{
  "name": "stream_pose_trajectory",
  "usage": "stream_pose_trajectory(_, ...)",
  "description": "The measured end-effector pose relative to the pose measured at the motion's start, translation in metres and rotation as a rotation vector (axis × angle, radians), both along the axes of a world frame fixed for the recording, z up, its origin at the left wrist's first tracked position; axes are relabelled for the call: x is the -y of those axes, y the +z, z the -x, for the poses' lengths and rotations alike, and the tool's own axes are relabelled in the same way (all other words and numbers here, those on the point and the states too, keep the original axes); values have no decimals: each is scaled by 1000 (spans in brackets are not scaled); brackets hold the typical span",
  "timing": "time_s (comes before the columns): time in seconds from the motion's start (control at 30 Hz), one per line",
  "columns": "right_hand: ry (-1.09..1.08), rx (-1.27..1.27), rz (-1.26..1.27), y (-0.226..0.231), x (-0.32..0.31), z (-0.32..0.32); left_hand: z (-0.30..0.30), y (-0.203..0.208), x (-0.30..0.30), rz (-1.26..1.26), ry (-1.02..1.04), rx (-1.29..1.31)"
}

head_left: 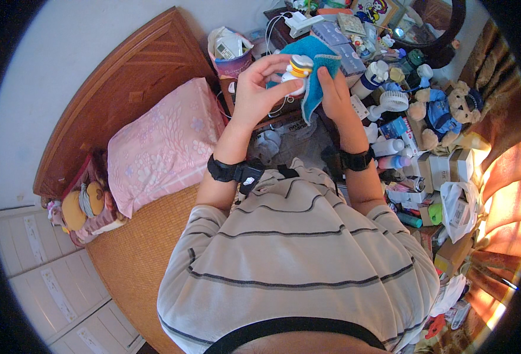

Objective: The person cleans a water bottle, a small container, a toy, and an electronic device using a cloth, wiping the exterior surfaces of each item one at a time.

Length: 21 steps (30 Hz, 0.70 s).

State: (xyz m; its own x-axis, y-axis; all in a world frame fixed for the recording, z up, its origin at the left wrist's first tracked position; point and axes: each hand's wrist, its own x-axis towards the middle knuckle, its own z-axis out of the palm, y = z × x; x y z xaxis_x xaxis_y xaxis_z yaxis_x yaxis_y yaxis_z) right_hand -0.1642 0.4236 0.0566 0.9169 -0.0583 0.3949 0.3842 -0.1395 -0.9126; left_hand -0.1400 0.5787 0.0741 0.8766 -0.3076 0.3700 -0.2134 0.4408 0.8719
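Note:
My left hand (257, 88) is closed around a small white figurine (299, 69) with yellow and orange bands, held up in front of me. My right hand (335, 97) grips a teal cloth (312, 48), its thumb lying over the near side. The cloth spreads behind and beside the figurine, and a corner hangs down between my hands. Whether the cloth touches the figurine's far side is hidden. Dark straps circle both of my wrists.
A crowded dresser top with boxes, bottles, a white handheld fan (393, 101) and a teddy bear (443, 115) runs along the right. Beyond my left hand stands a bin (231, 62). To the left are a pink pillow (166, 141) and a wooden headboard (130, 71).

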Motion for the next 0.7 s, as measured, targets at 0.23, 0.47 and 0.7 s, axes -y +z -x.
stream_pose_trajectory(0.23,19,160,331,21,-4,6,3,7,-4,-520,186,382)
stream_pose_trajectory(0.47,-246,225,157,6,-15,2,9,7,3,-600,136,277)
stream_pose_trajectory(0.7,-359,165,-186,1,-25,-1,8,6,7,-579,159,479)
